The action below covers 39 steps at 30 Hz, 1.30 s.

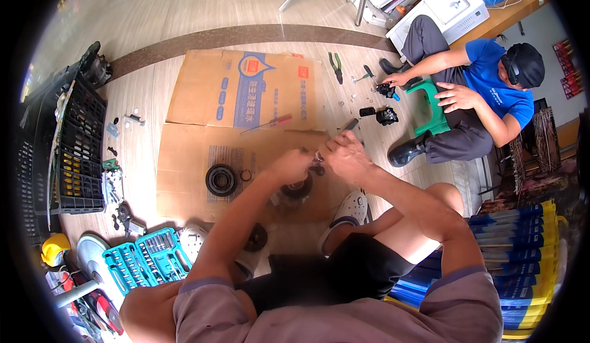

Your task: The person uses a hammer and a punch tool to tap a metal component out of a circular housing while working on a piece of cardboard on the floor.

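Right hand (346,152) is clenched around a tool, its dark handle (351,124) jutting up beyond the fist. Left hand (294,163) meets it with bunched fingers; a small shiny piece (318,157) sits between the two, and whether the left fingers grasp it cannot be told. Directly below, partly hidden by the left hand and blurred, lies a dark round part (296,189) on a flattened cardboard box (184,159). To its left on the same cardboard are a thick black ring (221,180) and, just beside that, a thin ring (246,175). Farther up the sheet lies a red-handled screwdriver (281,120). Past the cardboard's right edge, green-handled pliers (335,68) rest on the floor, near loose black parts (386,117). A co-worker (501,94) in a blue shirt sits beyond these, by a green stool (430,106), one hand at a black piece, the other raised with fingers spread. On the person's left stand a black crate (80,152) and, nearer the person, an opened teal socket set (147,260).
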Available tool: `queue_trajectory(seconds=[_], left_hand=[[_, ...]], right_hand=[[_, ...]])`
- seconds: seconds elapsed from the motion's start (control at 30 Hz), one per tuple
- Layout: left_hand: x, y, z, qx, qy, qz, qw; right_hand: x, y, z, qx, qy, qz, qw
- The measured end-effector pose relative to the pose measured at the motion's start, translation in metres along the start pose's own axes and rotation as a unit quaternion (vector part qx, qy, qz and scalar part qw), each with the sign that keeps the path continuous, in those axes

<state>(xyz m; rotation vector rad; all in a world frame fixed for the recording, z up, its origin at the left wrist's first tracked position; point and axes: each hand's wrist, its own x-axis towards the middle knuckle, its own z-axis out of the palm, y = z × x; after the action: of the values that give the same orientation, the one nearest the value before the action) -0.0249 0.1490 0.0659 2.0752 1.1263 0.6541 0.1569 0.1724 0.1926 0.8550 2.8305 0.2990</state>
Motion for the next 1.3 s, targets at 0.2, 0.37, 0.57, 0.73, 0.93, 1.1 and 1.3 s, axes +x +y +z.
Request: queue_trajectory(seconds=[0.2, 0.37, 0.57, 0.73, 0.93, 1.1, 1.3], left_hand=[[0.001, -0.006, 0.004, 0.013, 0.001, 0.001, 1.0], [0.001, -0.006, 0.006, -0.008, 0.03, 0.01, 0.999], [0.0, -0.006, 0.002, 0.001, 0.018, 0.016, 1.0], [0.002, -0.006, 0.003, 0.015, 0.011, 0.022, 1.0], [-0.001, -0.005, 0.001, -0.001, 0.023, 0.019, 1.0], [0.0, -0.005, 0.003, -0.007, 0.041, 0.018, 0.999], [0.001, -0.004, 0.002, 0.017, 0.018, 0.032, 0.999]], right_hand=[[0.01, 0.008, -0.005, -0.042, 0.039, -0.075, 0.996], [0.022, -0.011, -0.045, 0.208, -0.207, 0.164, 0.942], [0.02, -0.011, -0.032, 0.182, -0.199, 0.154, 0.951], [0.009, 0.01, 0.001, -0.039, 0.118, -0.096, 0.988], [0.031, -0.017, -0.056, 0.204, -0.285, 0.186, 0.918], [0.018, -0.009, -0.017, 0.127, -0.153, 0.101, 0.975], [0.009, 0.006, 0.003, -0.039, 0.036, -0.059, 0.997]])
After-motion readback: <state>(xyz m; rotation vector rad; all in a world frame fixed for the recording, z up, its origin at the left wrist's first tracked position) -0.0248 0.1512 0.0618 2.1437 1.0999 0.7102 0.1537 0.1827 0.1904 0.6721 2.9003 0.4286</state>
